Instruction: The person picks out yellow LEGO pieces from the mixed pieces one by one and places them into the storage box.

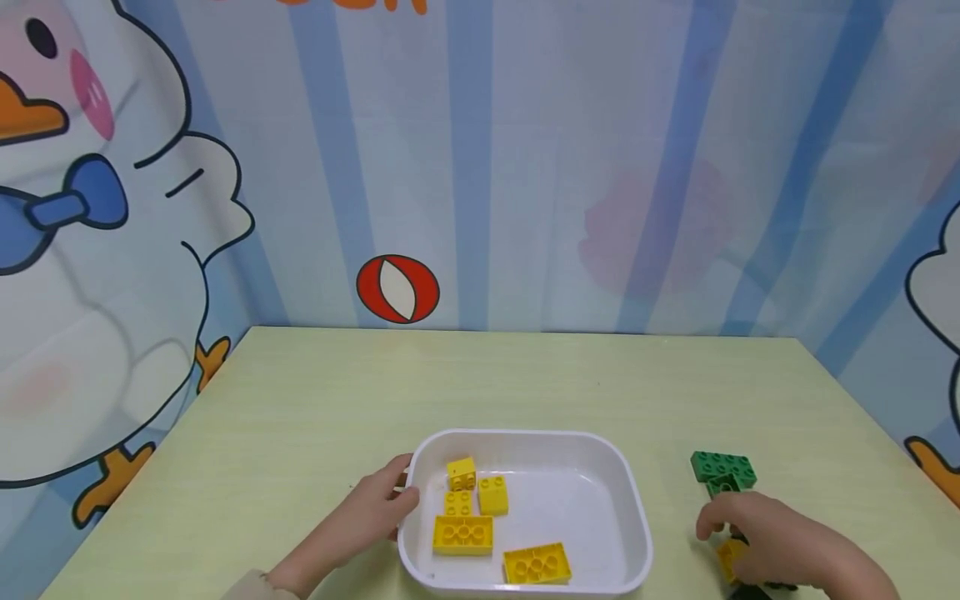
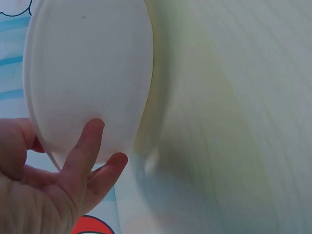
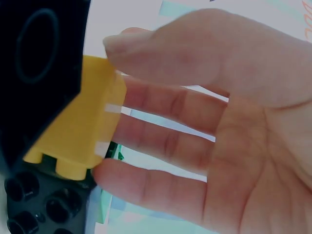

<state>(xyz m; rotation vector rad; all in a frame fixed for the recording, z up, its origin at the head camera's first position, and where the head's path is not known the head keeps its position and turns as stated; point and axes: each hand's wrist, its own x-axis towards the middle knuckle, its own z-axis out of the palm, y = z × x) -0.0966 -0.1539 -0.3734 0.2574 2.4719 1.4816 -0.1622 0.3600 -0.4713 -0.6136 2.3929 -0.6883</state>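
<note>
My left hand (image 1: 372, 506) grips the left rim of a white plastic tray (image 1: 585, 508), thumb over the rim. In the left wrist view its fingers spread against the tray's outer wall (image 2: 92, 73). Several yellow toy bricks (image 1: 462, 535) lie in the left and front part of the tray. Right of the tray, my right hand (image 1: 780, 537) reaches over a small pile and pinches a yellow brick (image 3: 100, 112) between thumb and fingers. Close around that brick are black bricks (image 3: 53, 200), and a large dark block fills the left of the right wrist view.
Green bricks (image 1: 723, 468) lie just beyond my right hand. The pale wooden table (image 1: 525, 375) runs back to a striped blue backdrop (image 1: 517, 167) with a duck figure on the left.
</note>
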